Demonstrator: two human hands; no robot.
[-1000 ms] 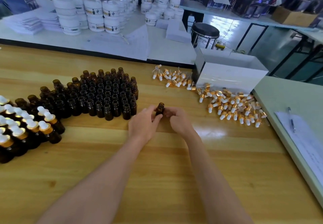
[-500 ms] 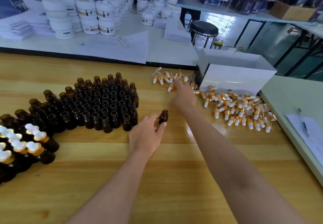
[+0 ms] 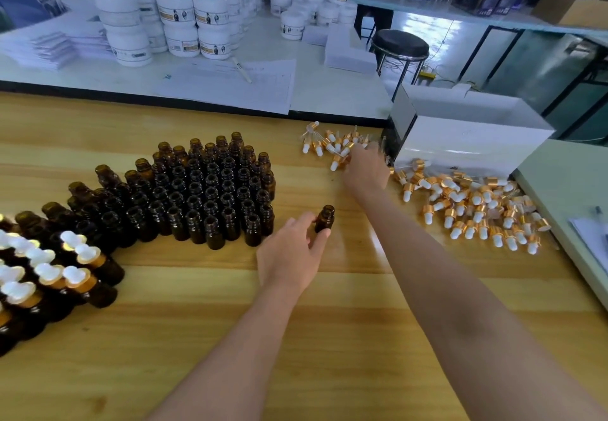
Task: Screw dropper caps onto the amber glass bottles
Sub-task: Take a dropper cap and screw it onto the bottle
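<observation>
- You are at a long wooden table (image 3: 197, 338). A white counter beyond it, across the top of the frame, carries stacked white jars (image 3: 174, 22) and a sheet of paper (image 3: 230, 85). A black stool (image 3: 399, 44) stands at upper right.
- A block of open amber bottles (image 3: 210, 190) stands upright left of centre, packed close together.
- The capped bottles (image 3: 49, 272), with white bulbs and gold collars, crowd the lower left edge of the frame.
- Your left hand (image 3: 289, 253) is at centre frame. Its thumb and fingers are curled round the lower body of a single bottle (image 3: 325, 218). That bottle stands upright on the wood with its mouth uncovered, just right of the block and apart from it.
- Your right hand (image 3: 365, 170) is stretched out toward upper centre, over the edge of a small heap of dropper caps (image 3: 325, 144). The fingers are blurred, so you cannot tell whether they have closed on a cap.
- A larger heap of caps (image 3: 477, 210) is spread at centre right, in front of a white box (image 3: 467, 144).
- The box sits at the table's far right corner, and some caps lie against its base.
</observation>
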